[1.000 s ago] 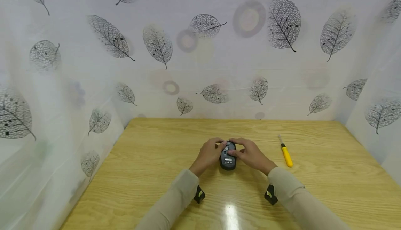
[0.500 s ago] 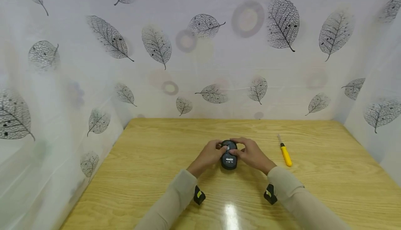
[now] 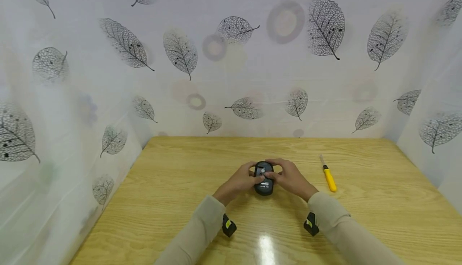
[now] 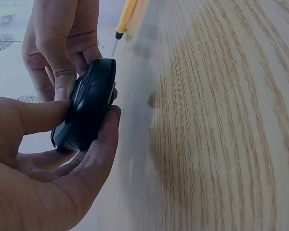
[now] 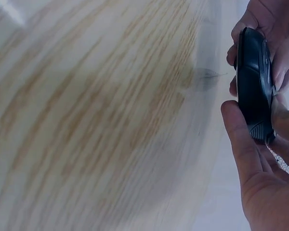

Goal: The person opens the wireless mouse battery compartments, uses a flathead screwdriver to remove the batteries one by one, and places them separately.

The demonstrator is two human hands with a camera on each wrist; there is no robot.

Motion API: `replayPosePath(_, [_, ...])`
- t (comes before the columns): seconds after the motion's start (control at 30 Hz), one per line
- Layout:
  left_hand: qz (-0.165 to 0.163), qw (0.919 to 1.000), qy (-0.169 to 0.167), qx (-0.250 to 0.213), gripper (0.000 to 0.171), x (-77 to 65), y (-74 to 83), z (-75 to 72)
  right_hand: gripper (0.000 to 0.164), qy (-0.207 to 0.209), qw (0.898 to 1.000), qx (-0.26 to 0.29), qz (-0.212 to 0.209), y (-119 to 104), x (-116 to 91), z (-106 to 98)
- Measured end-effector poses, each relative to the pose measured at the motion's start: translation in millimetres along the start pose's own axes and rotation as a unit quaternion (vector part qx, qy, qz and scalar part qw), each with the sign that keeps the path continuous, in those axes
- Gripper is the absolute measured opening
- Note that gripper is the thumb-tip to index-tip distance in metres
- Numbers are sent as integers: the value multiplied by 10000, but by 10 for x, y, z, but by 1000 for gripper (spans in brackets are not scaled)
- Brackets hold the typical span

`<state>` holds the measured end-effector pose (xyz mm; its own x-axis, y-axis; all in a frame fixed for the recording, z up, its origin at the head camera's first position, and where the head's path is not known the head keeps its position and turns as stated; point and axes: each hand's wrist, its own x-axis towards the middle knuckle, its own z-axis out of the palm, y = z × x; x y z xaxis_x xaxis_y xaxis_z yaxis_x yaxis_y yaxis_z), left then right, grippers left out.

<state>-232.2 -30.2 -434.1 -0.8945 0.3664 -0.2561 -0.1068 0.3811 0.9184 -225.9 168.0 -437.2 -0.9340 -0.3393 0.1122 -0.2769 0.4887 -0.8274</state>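
A black computer mouse (image 3: 264, 189) is held underside up between both hands, with its label facing the head camera. My left hand (image 3: 239, 181) grips its left side, thumb on the underside and fingers beneath. From the right, my right hand (image 3: 289, 178) grips it the same way, its thumb tip near the middle of the underside. In the left wrist view the mouse (image 4: 94, 108) stands clear of the tabletop, between the thumb and fingers of the left hand (image 4: 48, 187). The right wrist view shows the mouse (image 5: 252, 86) edge-on, with right-hand fingers (image 5: 238, 137) under it.
A screwdriver with a yellow handle (image 3: 330, 181) lies on the wooden table (image 3: 173, 177), right of the hands. A leaf-patterned curtain (image 3: 231, 68) hangs behind the table and along both sides. Black wrist devices (image 3: 229, 225) sit below both sleeves.
My left thumb has slid down the mouse's underside toward its middle, uncovering the upper left part. The right hand's grip looks the same, and the mouse has barely moved.
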Motion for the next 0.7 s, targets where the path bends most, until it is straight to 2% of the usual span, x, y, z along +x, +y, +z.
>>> replayPosePath(0.47, [-177,9996,107,-192,58,-1,-14,5,44,-114,9998,90,137,-9,30,-49])
replayPosePath(0.7, [-240,9996,40,-117,57,-4,-21,0,42,27,9993,-356,59,8,54,-80])
